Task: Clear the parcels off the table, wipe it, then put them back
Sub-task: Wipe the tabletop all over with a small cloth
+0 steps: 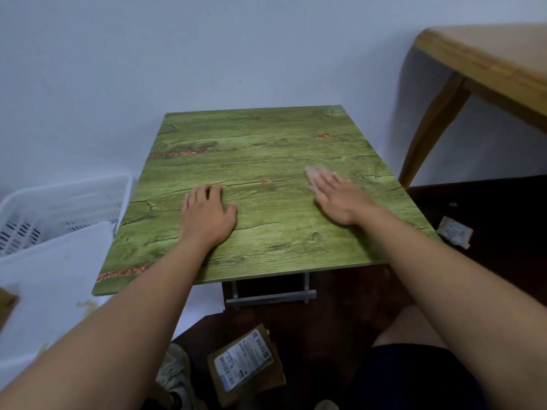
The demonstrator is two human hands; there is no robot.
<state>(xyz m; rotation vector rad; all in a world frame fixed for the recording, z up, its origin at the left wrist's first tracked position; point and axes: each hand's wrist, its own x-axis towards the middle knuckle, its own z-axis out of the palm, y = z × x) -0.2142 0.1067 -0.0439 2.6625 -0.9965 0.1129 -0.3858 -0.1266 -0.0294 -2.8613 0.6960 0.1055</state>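
A small table (266,137) with a green wood-grain top stands against the wall, with no parcels on it. My left hand (207,214) lies flat on its near-left part, fingers straight. My right hand (340,196) presses flat on a pale, blurred wiping cloth (313,173) at the middle right of the top; most of the cloth is hidden under the fingers. A brown cardboard parcel (245,362) with a white label lies on the dark floor below the table's front edge. A small white packet (454,232) lies on the floor to the right.
A white slatted plastic basket (59,208) stands left of the table, with a white sheet (53,276) in front of it. A taller wooden table (488,69) juts in at the upper right. My knee (414,329) and a shoe (174,371) are below.
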